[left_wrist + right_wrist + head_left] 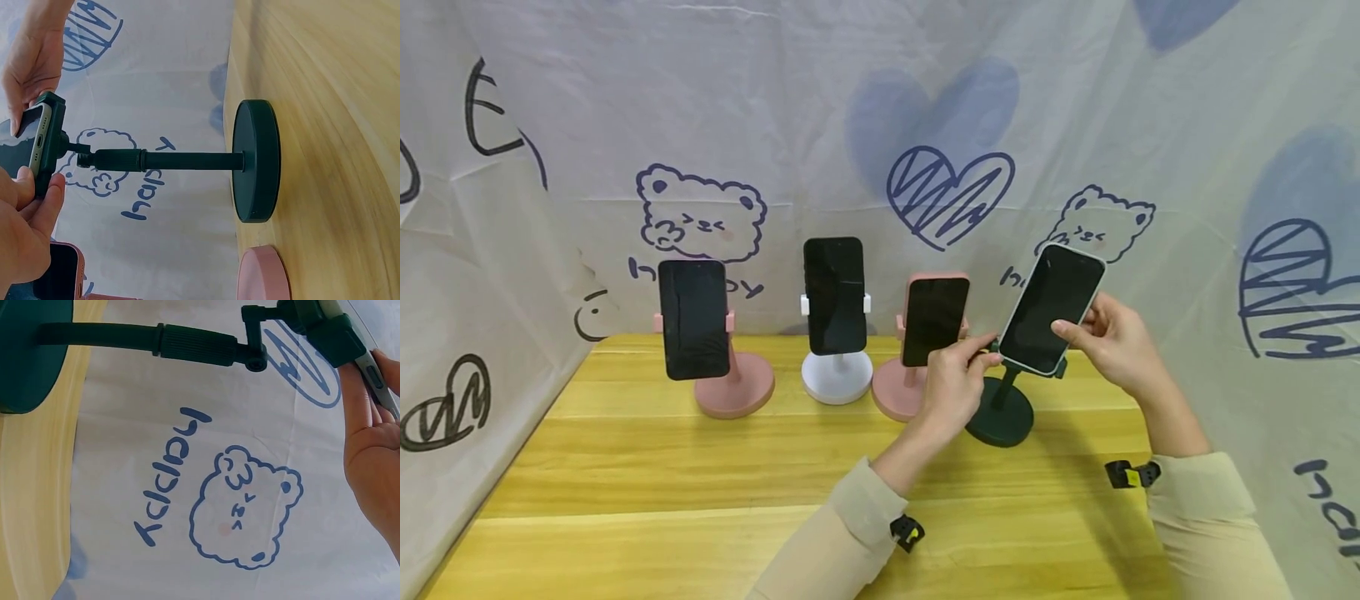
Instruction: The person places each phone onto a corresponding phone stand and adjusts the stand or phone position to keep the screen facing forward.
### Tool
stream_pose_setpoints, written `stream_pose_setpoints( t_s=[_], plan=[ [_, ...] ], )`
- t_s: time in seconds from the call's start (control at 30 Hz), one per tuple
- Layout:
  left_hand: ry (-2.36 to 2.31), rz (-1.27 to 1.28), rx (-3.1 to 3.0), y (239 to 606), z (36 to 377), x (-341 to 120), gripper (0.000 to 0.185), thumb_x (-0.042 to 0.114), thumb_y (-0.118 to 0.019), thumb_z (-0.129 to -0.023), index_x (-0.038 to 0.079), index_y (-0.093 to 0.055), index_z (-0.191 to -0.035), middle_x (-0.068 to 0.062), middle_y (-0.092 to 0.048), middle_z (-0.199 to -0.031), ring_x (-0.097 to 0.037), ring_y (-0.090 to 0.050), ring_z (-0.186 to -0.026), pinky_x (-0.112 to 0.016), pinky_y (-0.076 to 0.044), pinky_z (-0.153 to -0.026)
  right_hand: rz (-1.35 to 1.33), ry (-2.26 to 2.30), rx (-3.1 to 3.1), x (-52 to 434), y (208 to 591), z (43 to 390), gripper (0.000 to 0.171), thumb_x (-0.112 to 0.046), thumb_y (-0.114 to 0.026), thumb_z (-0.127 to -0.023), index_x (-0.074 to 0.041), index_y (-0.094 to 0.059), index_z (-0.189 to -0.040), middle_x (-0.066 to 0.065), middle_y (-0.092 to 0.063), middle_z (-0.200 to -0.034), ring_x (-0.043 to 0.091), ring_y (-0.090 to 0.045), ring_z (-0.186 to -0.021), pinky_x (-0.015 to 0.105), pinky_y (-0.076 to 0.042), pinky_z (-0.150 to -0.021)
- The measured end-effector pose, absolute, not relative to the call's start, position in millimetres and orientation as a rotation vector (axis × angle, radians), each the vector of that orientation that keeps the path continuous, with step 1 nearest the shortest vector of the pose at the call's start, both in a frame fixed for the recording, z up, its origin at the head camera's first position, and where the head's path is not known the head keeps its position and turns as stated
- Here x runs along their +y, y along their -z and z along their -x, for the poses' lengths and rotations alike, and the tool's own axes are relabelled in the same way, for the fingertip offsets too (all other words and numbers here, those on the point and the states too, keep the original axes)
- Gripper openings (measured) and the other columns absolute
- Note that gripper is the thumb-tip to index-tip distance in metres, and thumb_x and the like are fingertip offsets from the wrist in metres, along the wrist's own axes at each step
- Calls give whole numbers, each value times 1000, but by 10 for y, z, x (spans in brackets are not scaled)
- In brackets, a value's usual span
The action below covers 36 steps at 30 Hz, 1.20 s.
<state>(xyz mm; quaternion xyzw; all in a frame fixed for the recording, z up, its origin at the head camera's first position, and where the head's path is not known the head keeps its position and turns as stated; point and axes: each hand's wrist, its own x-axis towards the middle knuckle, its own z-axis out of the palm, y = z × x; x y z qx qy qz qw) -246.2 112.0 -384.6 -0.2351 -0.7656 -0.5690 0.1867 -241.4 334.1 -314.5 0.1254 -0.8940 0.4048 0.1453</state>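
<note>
A white-edged phone [1051,310] leans tilted in the clamp of a dark green phone stand [1000,411]. My right hand [1116,342] grips the phone by its right edge, thumb over the screen and fingers behind. At the lower left corner of the phone, my left hand [957,375] pinches the end of the green clamp [53,134] between thumb and fingers. The left wrist view shows the phone's bottom edge lying along the clamp. In the right wrist view, the right hand [375,450] lies beside the clamp, with its fingers behind the phone [373,376].
Left of the green stand are a pink stand [898,392], a white stand [837,379] and another pink stand [735,387], each bearing a dark-screened phone. They stand along the back of a wooden table [662,492]. A printed white curtain [790,108] hangs behind.
</note>
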Motion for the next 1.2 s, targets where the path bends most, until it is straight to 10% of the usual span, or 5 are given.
stream_pose_setpoints(
  t_s=[0.27,0.53,0.77,1.2],
  plan=[
    [1649,659,-2166,3834,2454,1114,32,15,-65,-97,8,-70,-128,-8,-79,-102,0,-45,-50,-14,-27,-43,-364,-1030,-2728,3332,3028,2428,43,-28,-69,-97,-5,-35,-83,1,-32,-65,16,-36,-52,29,-33,-48],
    [1654,649,-2185,3805,2451,1117,33,17,-65,-97,7,-70,-128,-9,-78,-97,-3,-44,-49,-12,-33,-43,-359,-1123,-2732,3325,3011,2438,46,-32,-68,-97,-5,-33,-85,2,-30,-67,17,-34,-55,30,-32,-49],
    [1643,660,-2227,3776,2455,1115,33,19,-65,-98,7,-69,-129,-10,-77,-104,-10,-60,-64,-12,-41,-49,-409,-1436,-2556,3338,3021,2501,40,-24,-64,-100,-4,-55,-133,-19,-67,-89,-1,-68,-84,16,-59,-74],
    [1723,609,-2381,3762,2402,1124,41,26,-55,-104,10,-58,-141,-8,-76,-110,-13,-74,-93,-16,-58,-72,-242,-1392,-2357,3240,2817,2583,52,-24,-56,-104,-2,-46,-149,-26,-66,-90,-8,-66,-79,10,-57,-70]
  ],
)
